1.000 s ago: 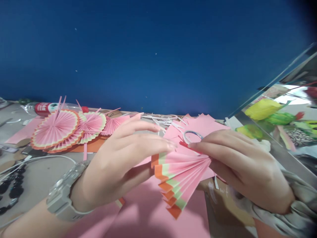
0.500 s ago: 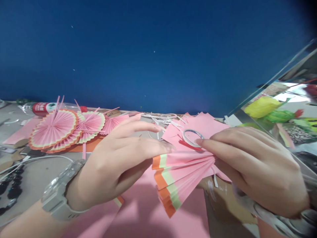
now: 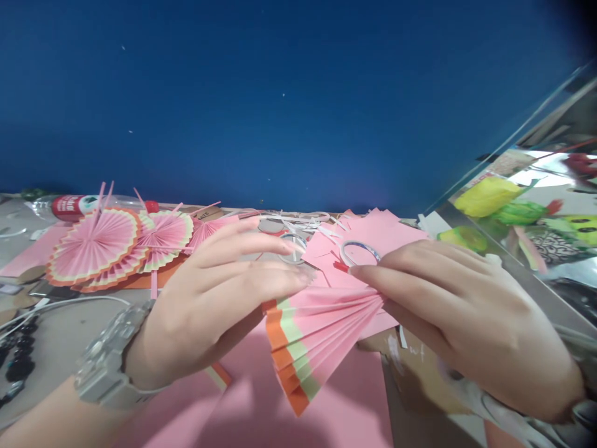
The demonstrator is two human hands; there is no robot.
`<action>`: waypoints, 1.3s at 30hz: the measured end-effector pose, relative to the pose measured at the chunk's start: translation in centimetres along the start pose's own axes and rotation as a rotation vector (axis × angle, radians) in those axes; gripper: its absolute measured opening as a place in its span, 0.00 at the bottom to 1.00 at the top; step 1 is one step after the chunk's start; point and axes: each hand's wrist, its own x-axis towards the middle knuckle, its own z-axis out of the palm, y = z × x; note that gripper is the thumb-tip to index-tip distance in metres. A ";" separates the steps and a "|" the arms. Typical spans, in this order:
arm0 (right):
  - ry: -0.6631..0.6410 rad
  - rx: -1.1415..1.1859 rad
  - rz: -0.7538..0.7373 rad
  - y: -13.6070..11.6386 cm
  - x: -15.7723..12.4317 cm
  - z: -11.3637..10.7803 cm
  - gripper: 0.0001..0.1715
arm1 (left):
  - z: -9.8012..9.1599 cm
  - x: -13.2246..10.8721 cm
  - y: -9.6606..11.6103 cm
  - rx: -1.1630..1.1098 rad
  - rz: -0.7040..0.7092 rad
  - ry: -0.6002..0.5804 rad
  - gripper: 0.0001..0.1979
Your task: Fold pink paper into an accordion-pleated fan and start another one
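Observation:
A pleated pink paper fan [image 3: 326, 330] with orange and pale green bands along its wide end is held above pink sheets. Its narrow gathered end is pinched in the fingers of my right hand [image 3: 466, 317]. My left hand [image 3: 219, 292] lies along the fan's far upper edge at the banded end. Its visible fingers are stretched out and apart, with the lowest one touching the paper. Just beyond my right fingertips lie a roll of tape [image 3: 359, 252] and a small red piece [image 3: 341, 266].
Finished round fans [image 3: 96, 242] lie at the left before a plastic bottle [image 3: 74, 206]. Pink sheets [image 3: 298, 386] cover the near table. Another tape roll [image 3: 295, 249] and white paper strips lie behind. Cardboard [image 3: 410, 373] is at the right, a blue panel [image 3: 280, 106] at the back.
The fan and my right hand have shifted slightly left, and the pleats appear a little more spread. My left hand stays along the upper edge. The camera view has moved slightly.

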 end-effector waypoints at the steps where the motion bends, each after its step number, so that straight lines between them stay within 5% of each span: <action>1: 0.009 -0.003 -0.005 0.0 0.0 0.0 0.12 | 0.0 0.1 0.1 -0.018 -0.002 0.001 0.14; 11: 0.017 -0.002 0.013 0.1 -0.3 -0.2 0.09 | 0.0 -0.2 -0.5 -0.409 -0.039 -0.080 0.17; 16: 0.002 0.003 0.080 -0.3 -0.1 0.4 0.07 | 1.4 -0.2 -0.3 -0.407 -0.058 0.066 0.41; 21: 0.010 -0.044 0.076 -0.5 -0.1 0.7 0.08 | 2.1 -0.2 0.4 -0.384 -0.187 0.163 0.26; 30: 0.133 -0.199 0.056 -0.1 -0.2 0.7 0.10 | 2.3 -0.3 1.4 -0.454 -0.432 0.190 0.18; 39: 0.173 -0.259 0.040 0.0 -0.2 0.6 0.09 | 2.4 -0.2 1.5 -0.431 -0.424 0.225 0.13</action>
